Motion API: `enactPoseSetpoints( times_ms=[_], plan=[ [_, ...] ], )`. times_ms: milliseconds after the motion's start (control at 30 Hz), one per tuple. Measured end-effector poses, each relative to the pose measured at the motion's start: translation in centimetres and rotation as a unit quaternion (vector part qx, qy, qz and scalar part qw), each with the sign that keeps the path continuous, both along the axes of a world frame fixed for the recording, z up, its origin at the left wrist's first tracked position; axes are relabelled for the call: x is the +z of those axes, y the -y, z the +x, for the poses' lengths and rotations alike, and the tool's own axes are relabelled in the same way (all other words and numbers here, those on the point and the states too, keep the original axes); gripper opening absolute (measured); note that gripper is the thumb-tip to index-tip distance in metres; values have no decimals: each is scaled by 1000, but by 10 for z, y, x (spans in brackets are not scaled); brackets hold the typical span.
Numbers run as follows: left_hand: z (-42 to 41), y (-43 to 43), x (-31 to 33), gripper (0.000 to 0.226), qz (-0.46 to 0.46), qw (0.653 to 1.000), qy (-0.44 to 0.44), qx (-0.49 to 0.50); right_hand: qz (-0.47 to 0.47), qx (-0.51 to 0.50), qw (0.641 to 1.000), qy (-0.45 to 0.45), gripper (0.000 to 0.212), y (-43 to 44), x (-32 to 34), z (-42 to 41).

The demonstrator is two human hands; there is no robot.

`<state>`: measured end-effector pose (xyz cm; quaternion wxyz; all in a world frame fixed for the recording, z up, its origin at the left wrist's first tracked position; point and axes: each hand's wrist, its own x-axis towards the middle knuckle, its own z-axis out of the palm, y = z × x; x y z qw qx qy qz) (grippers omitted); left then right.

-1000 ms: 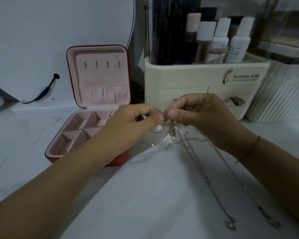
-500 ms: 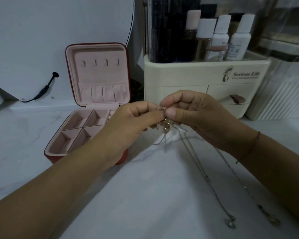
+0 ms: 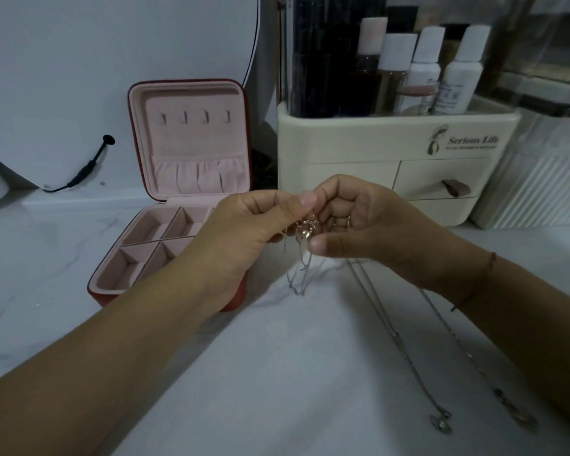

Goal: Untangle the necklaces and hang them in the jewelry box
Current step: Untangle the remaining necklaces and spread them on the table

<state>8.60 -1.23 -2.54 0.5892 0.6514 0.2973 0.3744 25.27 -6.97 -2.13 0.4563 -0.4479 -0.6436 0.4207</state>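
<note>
At frame centre, left hand (image 3: 244,232) and right hand (image 3: 359,225) pinch tangled necklaces (image 3: 305,230); box (image 3: 191,153) open at left.

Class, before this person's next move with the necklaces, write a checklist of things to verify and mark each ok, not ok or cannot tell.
1. Jewelry box lid open: ok.
2. Lid hooks free: ok.
3. Left hand and right hand both pinch the knot: ok.
4. Necklaces separated: not ok, they meet at the knot.
5. How tight the knot is: cannot tell.
</note>
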Motion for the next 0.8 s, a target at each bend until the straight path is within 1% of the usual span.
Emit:
enactPoseSetpoints(
  times_ms=[100,167,233,267,400,467,533,600,667,733,800],
  plan=[
    [0,-1,0,24,-4,1000,-6,2,9,-25,999,19,33,0,-1,-1],
    [1,-1,1,23,-10,1000,-3,5,28,-56,997,38,21,-1,-1,0],
    [2,-1,2,22,-20,1000,-1,10,41,-79,995,39,9,-2,0,2],
    [2,-2,3,22,-27,1000,-1,15,48,-87,994,38,6,-2,1,3],
    [3,-2,3,26,-59,998,15,16,81,-114,988,58,14,-2,1,5],
    [2,-4,3,28,-60,998,15,13,92,-128,986,53,16,-3,0,6],
    [2,-5,3,28,-61,998,18,10,86,-135,987,18,20,-4,1,8],
    [1,-6,3,28,-51,999,14,1,49,-125,988,-79,23,-6,3,11],
    [-1,-5,3,27,-38,999,-2,-7,20,-110,978,-178,23,-6,6,13],
    [-3,-3,3,24,-21,999,-28,-23,18,-100,972,-212,23,-6,8,14],
    [-3,-1,2,23,-10,998,-42,-41,23,-86,974,-210,19,-5,8,14]
  ],
)
